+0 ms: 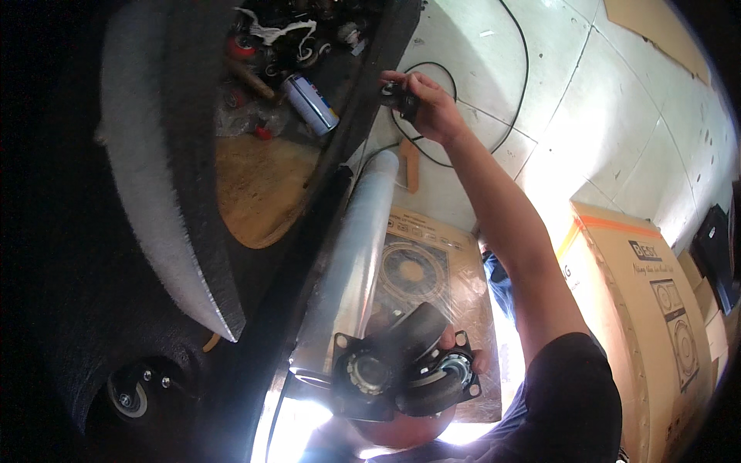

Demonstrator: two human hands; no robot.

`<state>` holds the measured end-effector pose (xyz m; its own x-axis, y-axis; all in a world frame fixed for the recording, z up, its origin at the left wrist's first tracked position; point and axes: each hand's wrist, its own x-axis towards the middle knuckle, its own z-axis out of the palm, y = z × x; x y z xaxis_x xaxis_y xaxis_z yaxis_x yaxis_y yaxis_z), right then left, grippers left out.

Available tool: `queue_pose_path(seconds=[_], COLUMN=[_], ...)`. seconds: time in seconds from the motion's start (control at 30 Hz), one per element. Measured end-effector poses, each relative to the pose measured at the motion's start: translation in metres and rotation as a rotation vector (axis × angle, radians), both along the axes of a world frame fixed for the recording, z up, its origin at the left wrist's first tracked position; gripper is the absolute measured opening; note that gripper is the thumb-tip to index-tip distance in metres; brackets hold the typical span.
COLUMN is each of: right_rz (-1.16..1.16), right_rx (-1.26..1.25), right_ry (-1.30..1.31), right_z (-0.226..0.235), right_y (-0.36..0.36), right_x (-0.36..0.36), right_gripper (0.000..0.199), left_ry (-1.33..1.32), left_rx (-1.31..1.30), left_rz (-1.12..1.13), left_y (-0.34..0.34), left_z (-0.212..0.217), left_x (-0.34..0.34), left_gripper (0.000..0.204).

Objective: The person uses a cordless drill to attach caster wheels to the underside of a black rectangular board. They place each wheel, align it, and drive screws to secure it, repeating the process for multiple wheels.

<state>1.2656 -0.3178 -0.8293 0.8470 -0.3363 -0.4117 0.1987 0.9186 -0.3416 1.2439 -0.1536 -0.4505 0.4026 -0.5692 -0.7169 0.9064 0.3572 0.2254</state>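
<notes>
Your right hand (432, 108) is extended, fingers closed around a small black part (401, 98) beside the cart edge (363, 100). Your left hand (455, 347) grips two black casters (401, 370) at the picture's lower centre.

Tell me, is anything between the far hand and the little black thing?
No. The right hand already holds the small black part in its fingertips, out over the floor. The left hand holds two wheels.

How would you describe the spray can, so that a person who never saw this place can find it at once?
Start at the dark open box at the top of the picture, full of small parts. The silver cylindrical spray can lies on its side there, near the right wall. Unlike the red-and-black caster wheels behind it, it is long, shiny, blue-banded.
</notes>
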Motion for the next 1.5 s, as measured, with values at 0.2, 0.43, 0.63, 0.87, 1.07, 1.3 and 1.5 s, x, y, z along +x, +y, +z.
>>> queue_pose_path(seconds=[0.2, 0.43, 0.63, 0.87, 1.07, 1.3, 1.5], right_rz=[-0.064, 0.074, 0.317, -0.037, -0.037, 0.34, 0.614], right_rx=[0.114, -0.192, -0.61, -0.268, 0.052, -1.025, -1.857], right_ry=[0.206, 0.656, 0.903, 0.386, 0.113, 0.879, 0.882], right_z=[-0.012, -0.009, -0.004, -0.025, -0.047, 0.008, -0.026], right_y=[0.026, 0.036, 0.035, 0.082, 0.072, 0.062, 0.017], right_x=[0.097, 0.215, 0.222, 0.159, 0.145, 0.193, 0.219], right_gripper=[0.03, 0.053, 0.06, 0.034, 0.036, 0.044, 0.039], left_ry=[-0.005, -0.008, -0.014, -0.014, -0.014, -0.016, -0.027], left_rx=[0.021, 0.032, 0.043, 0.046, 0.039, 0.039, 0.038], left_rz=[-0.02, -0.045, -0.044, -0.036, -0.046, -0.042, -0.05], left_y=[0.0, 0.0, -0.001, -0.004, -0.006, -0.006, -0.003], left_z=[-0.003, -0.007, -0.008, -0.009, -0.008, -0.009, -0.009], left_x=[0.001, 0.005, 0.008, 0.01, 0.009, 0.011, 0.01], left_gripper=[0.056, 0.056, 0.056, 0.056, 0.057, 0.057, 0.057])
